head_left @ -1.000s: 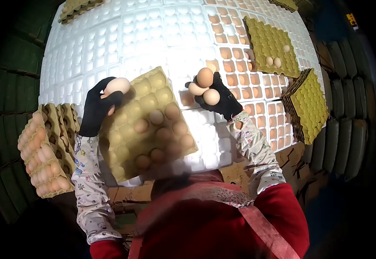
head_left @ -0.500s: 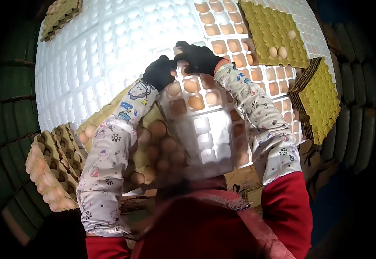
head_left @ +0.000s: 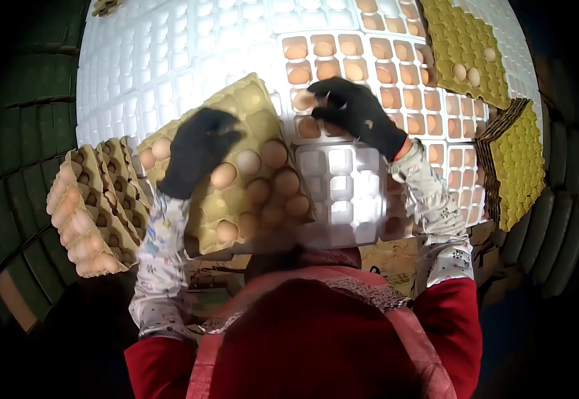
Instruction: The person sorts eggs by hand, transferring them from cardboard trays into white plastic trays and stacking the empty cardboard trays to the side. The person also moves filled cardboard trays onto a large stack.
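My left hand (head_left: 203, 146), in a black glove, hovers over a yellowish pulp egg tray (head_left: 253, 100). Its fingers are loosely bent and a little apart, slightly blurred, with no egg visible in them. Brown and pale eggs (head_left: 223, 176) fill part of that tray; its far cups are bare. My right hand (head_left: 356, 113), gloved in black too, is over a white foam egg tray (head_left: 313, 141), thumb and fingers spread. Just left of its fingertips an egg (head_left: 303, 100) sits in a cell. Nearest my body lies a white tray with bare cells (head_left: 340, 188).
White trays (head_left: 143, 73) cover the far left, and egg-filled ones (head_left: 406, 74) the right. Pulp trays with eggs (head_left: 83, 219) lean at left. A pulp tray with 3 eggs (head_left: 469, 50) lies at far right, beside a stack of pulp trays (head_left: 516, 159).
My hands have parted: the left came back over the pulp tray, the right moved right with its fingers spreading. The camera view has shifted, and the near pulp tray shows more fully.
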Demonstrator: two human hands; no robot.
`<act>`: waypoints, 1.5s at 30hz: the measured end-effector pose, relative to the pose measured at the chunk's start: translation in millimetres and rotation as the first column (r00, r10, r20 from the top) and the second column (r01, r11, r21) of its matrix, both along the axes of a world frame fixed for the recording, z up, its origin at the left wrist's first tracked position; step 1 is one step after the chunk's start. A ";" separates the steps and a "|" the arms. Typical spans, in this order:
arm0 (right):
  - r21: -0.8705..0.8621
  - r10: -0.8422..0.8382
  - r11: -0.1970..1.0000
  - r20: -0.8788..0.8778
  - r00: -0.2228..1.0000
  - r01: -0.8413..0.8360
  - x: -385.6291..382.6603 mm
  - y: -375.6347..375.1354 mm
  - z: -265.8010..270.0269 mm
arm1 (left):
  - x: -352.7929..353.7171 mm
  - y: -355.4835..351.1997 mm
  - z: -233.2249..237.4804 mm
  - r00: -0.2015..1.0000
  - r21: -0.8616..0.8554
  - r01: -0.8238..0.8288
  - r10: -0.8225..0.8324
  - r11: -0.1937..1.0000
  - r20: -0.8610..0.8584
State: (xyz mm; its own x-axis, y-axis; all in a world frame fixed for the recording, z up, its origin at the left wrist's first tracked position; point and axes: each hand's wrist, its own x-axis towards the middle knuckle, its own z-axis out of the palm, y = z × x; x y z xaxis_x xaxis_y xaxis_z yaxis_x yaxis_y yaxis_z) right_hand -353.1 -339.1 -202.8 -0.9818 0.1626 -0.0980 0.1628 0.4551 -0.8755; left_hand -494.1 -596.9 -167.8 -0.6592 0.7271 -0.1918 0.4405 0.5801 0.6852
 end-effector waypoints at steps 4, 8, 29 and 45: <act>0.699 0.363 0.685 -0.082 0.928 -0.206 -2.4 -95.5 -4.1 | 52.5 -23.4 -10.2 0.909 -0.250 0.180 -0.258 0.951 -0.326; 0.728 0.521 0.576 0.023 0.853 -0.371 -25.0 -97.6 10.3 | 52.4 -18.1 -21.7 0.877 -0.197 0.193 -0.259 0.961 -0.405; 0.536 0.538 0.538 0.375 0.755 -0.650 6.4 -106.4 35.8 | 72.4 -88.0 -36.9 0.911 -0.079 0.003 -0.035 0.997 -0.411; 0.518 0.370 0.720 0.276 0.887 -0.462 16.4 -151.7 58.7 | -36.8 -138.3 -10.6 0.826 0.106 -0.137 0.173 0.985 -0.537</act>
